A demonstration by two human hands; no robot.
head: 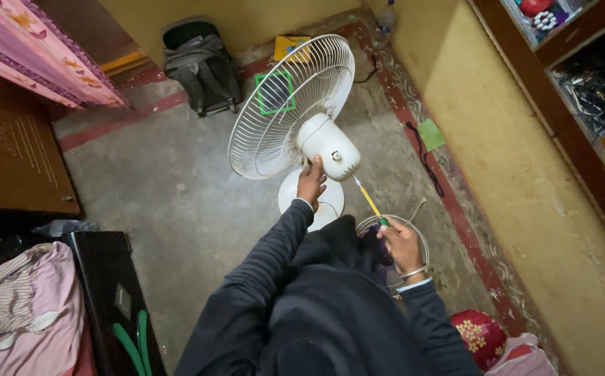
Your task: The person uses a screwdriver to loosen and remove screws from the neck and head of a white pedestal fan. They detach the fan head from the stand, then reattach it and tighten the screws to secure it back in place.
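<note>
A white pedestal fan stands on the floor with its wire grille tilted up and its motor housing facing me. My left hand grips the fan's neck just under the motor housing. My right hand holds a screwdriver with a yellow shaft and green handle, its tip touching the back of the motor housing. A second round wire grille lies on the floor under my right hand. The fan's round white base shows behind my left hand.
A grey backpack leans on the far wall. Yellow and green flat items lie behind the fan. A dark cabinet and clothes are at left, a shelf at right, a red floral bag by my right elbow.
</note>
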